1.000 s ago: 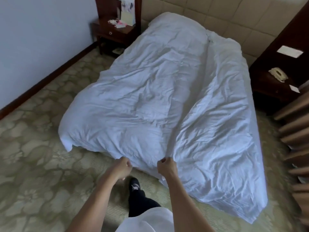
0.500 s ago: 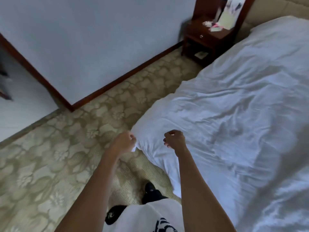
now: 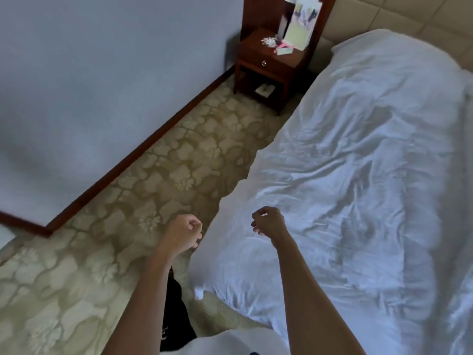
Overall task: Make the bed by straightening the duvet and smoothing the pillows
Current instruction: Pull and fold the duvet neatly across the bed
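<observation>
Duvet [image 3: 358,175] spread but wrinkled; pillows unseen (probably underneath). Left hand [image 3: 183,233] and right hand [image 3: 268,221] curled, holding nothing.

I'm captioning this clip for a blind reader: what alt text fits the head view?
Two bare hands, left and right, hover with curled fingers holding nothing over the near corner of a rumpled white duvet on a bed. A dark wooden nightstand stands against the wall beyond, on patterned carpet.
</observation>
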Demonstrator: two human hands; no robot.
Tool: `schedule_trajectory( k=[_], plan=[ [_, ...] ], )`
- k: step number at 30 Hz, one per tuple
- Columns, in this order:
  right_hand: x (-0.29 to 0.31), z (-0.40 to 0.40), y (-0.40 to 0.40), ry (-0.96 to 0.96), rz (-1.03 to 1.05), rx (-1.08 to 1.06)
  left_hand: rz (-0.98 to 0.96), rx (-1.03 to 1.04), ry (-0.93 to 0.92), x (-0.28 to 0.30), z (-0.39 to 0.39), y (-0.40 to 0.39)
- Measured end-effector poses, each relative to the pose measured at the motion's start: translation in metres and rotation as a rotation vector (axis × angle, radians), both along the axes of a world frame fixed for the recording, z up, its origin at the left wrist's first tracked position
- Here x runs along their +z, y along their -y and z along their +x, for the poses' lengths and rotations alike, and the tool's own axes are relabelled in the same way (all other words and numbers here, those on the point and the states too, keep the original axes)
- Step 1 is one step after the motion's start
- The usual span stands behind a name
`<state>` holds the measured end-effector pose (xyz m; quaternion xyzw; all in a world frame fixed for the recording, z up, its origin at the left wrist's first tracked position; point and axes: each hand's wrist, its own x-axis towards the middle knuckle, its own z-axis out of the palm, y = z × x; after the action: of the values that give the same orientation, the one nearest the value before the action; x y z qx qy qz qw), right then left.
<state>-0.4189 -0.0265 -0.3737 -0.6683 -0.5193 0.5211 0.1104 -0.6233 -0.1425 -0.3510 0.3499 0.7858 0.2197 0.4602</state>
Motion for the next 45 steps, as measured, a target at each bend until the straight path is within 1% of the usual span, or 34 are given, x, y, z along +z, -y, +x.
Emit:
schedule_trajectory(
  k=[4, 7, 9, 11, 13, 16, 18, 20, 22, 25, 26, 28, 31, 34, 39, 42, 45],
  plan=[
    [0.000, -0.067, -0.053, -0.016, -0.007, -0.138, -0.008, -0.170, -0.025, 0.013, -0.089, -0.070],
    [0.016, -0.110, -0.094, -0.043, 0.009, -0.250, -0.010, -0.229, -0.017, 0.030, -0.148, -0.124],
    [0.030, -0.132, -0.118, -0.058, 0.040, -0.270, 0.030, -0.259, -0.019, 0.038, -0.175, -0.167],
    [0.040, -0.143, -0.141, -0.046, 0.064, -0.292, 0.085, -0.311, -0.026, 0.047, -0.188, -0.212],
    [0.043, -0.146, -0.165, 0.005, 0.083, -0.327, 0.113, -0.372, 0.010, 0.053, -0.191, -0.252],
    [0.038, -0.150, -0.197, 0.065, 0.080, -0.397, 0.102, -0.454, 0.105, 0.054, -0.195, -0.302],
    [0.031, -0.158, -0.222, 0.095, 0.049, -0.413, 0.074, -0.556, 0.105, 0.050, -0.202, -0.333],
    [0.026, -0.170, -0.256, 0.090, 0.019, -0.415, 0.020, -0.651, 0.084, 0.045, -0.213, -0.368],
    [0.023, -0.188, -0.308, 0.050, 0.026, -0.410, -0.020, -0.702, 0.028, 0.040, -0.230, -0.421],
    [0.041, -0.210, -0.390, -0.013, 0.076, -0.416, 0.022, -0.697, -0.089, 0.047, -0.249, -0.515],
    [0.049, -0.215, -0.414, -0.038, 0.100, -0.430, 0.060, -0.692, -0.104, 0.053, -0.252, -0.544],
    [0.066, -0.219, -0.458, -0.073, 0.135, -0.472, 0.121, -0.680, -0.076, 0.070, -0.250, -0.596],
    [0.082, -0.211, -0.507, -0.049, 0.159, -0.516, 0.183, -0.685, -0.001, 0.085, -0.240, -0.657],
    [0.080, -0.198, -0.548, 0.009, 0.155, -0.586, 0.153, -0.802, -0.007, 0.077, -0.227, -0.712],
    [0.058, -0.191, -0.626, 0.070, 0.053, -0.668, 0.051, -1.012, 0.004, 0.053, -0.206, -0.815],
    [0.052, -0.191, -0.688, 0.098, 0.041, -0.685, 0.075, -1.069, -0.007, 0.046, -0.200, -0.897],
    [0.064, -0.186, -0.753, 0.096, 0.054, -0.752, 0.109, -1.106, -0.028, 0.053, -0.192, -0.980]
  ],
)
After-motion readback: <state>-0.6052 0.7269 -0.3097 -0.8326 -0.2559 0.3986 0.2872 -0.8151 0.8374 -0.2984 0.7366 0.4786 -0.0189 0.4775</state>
